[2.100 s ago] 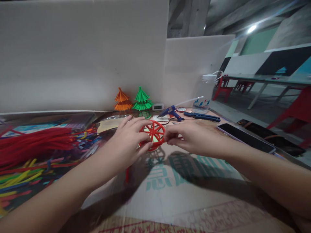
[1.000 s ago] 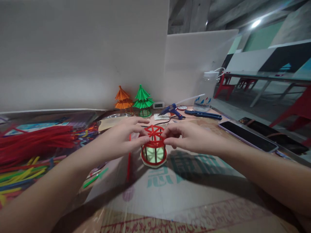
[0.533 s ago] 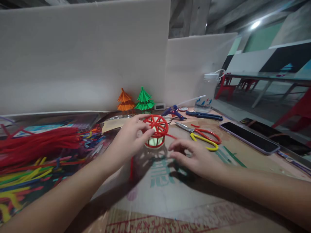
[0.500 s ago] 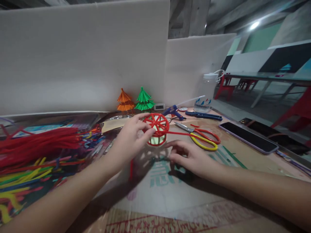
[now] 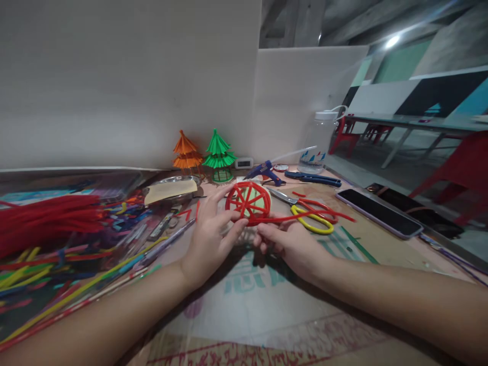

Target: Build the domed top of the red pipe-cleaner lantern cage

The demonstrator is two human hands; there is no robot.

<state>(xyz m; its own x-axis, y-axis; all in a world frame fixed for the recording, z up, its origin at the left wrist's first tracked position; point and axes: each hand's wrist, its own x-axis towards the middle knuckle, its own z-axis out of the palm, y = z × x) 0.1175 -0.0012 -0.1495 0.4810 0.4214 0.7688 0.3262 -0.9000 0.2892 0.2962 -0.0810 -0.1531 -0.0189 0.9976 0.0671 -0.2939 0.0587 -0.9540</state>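
A round red pipe-cleaner frame point(image 5: 249, 199) with crossing spokes is tilted so its spoked face turns toward me; pale green shows behind the spokes. My left hand point(image 5: 213, 231) grips its left and lower rim between thumb and fingers. At the lower right rim, my right hand point(image 5: 287, 244) is closed, thumb against fingers, by a long red pipe cleaner point(image 5: 316, 217) that runs from the frame out to the right. The fingertips partly hide what the right hand pinches. Scissors point(image 5: 310, 218) with red and yellow handles lie just beyond the right hand.
Red pipe cleaners point(image 5: 49, 218) and mixed coloured ones crowd the left. Orange point(image 5: 186, 152) and green point(image 5: 218, 152) tree-like models stand by the white board. A blue glue gun point(image 5: 267, 172), a navy cutter point(image 5: 312, 179), a water bottle point(image 5: 316, 145) and a phone point(image 5: 379, 212) sit behind and right.
The red frame has tipped up, turning its spoked face toward me. My right hand has moved in to its lower right rim and closed. The view has shifted slightly.
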